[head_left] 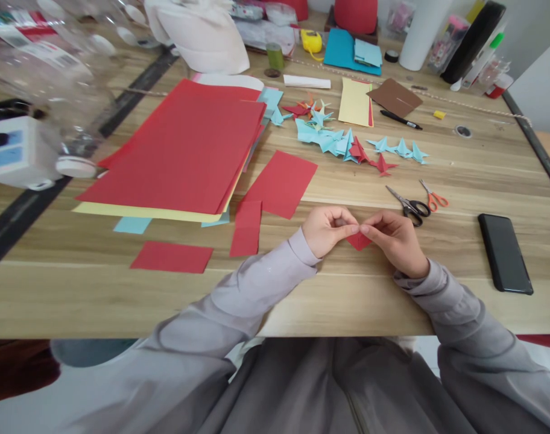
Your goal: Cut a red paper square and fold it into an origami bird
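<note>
A small folded piece of red paper (359,242) is pinched between my two hands, close above the wooden table. My left hand (330,231) grips its left side with thumb and fingertips. On its right side, my right hand (395,240) pinches it the same way, the fingertips of both hands almost touching. The paper's upper part is hidden behind the fingers; a pointed lower corner with a crease shows. Just beyond my right hand lie black-handled scissors (409,207) and small orange-handled scissors (433,196).
Left of my hands lie red paper pieces (281,184) and a stack of large coloured sheets (180,150). Blue and red folded paper figures (333,141) sit farther back. A phone (505,253) rests at right. Clear plastic bottles (58,78) stand at far left.
</note>
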